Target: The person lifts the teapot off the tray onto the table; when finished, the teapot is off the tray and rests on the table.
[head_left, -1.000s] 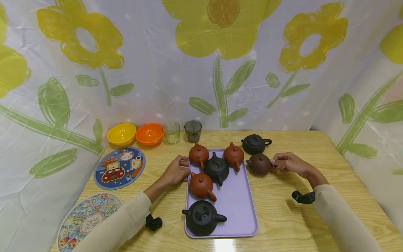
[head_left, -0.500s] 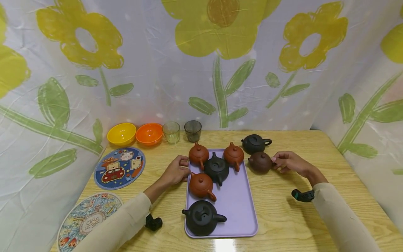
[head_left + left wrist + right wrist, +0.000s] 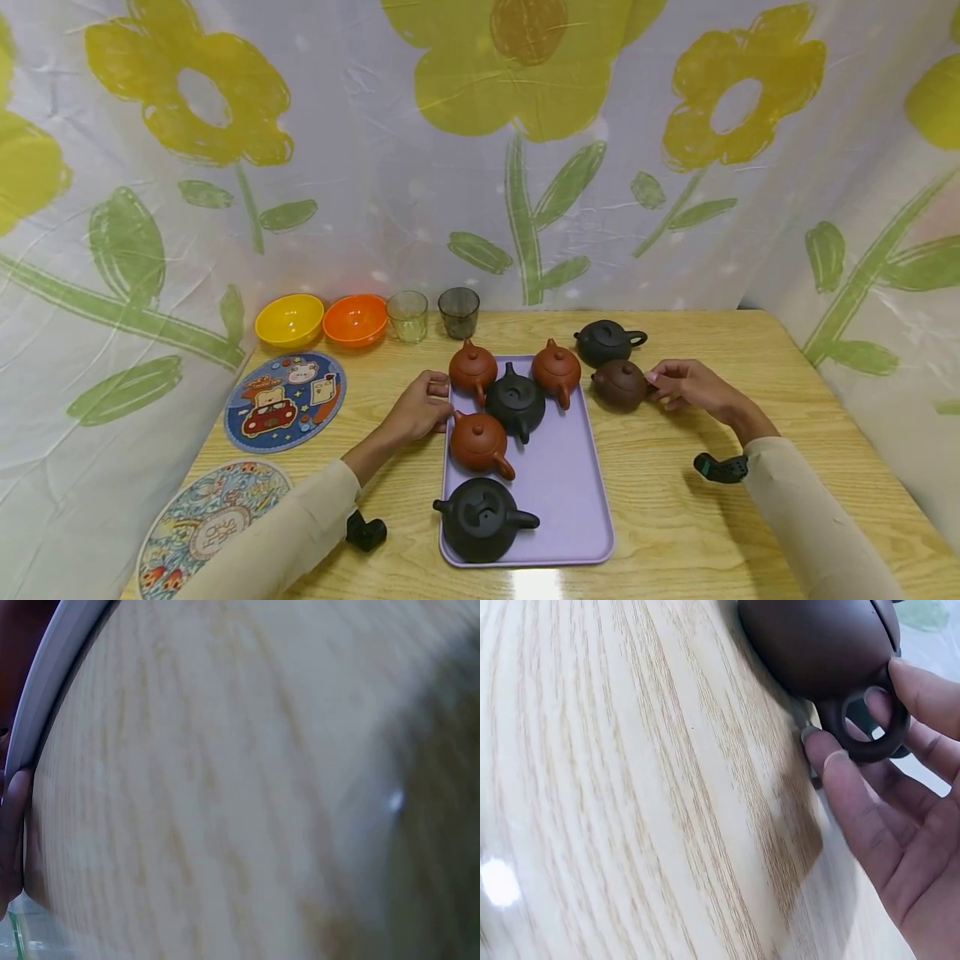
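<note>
A person's bare left hand point(image 3: 422, 407) extends forward and inward from a long beige fabric sleeve point(image 3: 277, 533), fingers bent. The bare right hand point(image 3: 686, 387), its beige sleeve point(image 3: 817, 517) angled inward, pinches with thumb and curled fingers. The forearms are well apart.

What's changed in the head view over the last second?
The brown teapot shifted slightly toward the back of the table, nearer the black teapot behind it. The right hand moved with it, holding its handle throughout. No new grasp or release. Unchanged: left hand at the tray's left edge, five teapots on the tray.
</note>
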Motion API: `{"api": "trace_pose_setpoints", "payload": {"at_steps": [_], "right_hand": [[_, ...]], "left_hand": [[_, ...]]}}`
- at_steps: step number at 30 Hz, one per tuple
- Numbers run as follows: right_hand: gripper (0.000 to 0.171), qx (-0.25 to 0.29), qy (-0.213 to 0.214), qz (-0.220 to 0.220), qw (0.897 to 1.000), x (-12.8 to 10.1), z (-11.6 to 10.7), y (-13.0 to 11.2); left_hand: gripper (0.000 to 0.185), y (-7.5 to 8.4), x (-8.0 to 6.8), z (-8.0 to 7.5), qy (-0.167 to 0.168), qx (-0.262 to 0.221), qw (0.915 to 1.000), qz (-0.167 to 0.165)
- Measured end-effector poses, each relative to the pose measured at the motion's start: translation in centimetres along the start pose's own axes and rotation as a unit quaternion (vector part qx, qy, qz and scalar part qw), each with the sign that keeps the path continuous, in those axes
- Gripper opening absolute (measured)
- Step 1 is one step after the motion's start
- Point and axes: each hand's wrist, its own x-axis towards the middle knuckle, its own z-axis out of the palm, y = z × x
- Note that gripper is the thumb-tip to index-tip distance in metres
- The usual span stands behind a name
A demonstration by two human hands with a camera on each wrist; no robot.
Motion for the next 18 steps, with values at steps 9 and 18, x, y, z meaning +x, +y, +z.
{"api": "trace_pose_setpoints", "payload": {"at_steps": [9,18], "right_hand": [[0.042,0.001,0.022,0.007,1.0,-0.2,0.13,0.11],[0.051,-0.001,0.049,-0.001,0.999,-1.0,0.01,0.04]], "left_hand": [[0.053,-0.1,0.05,0.1,-0.002,0.001,1.0,0.003],[0.053,-0.2,0.11,-0.09,0.0,0.007,0.9999,0.009]]}}
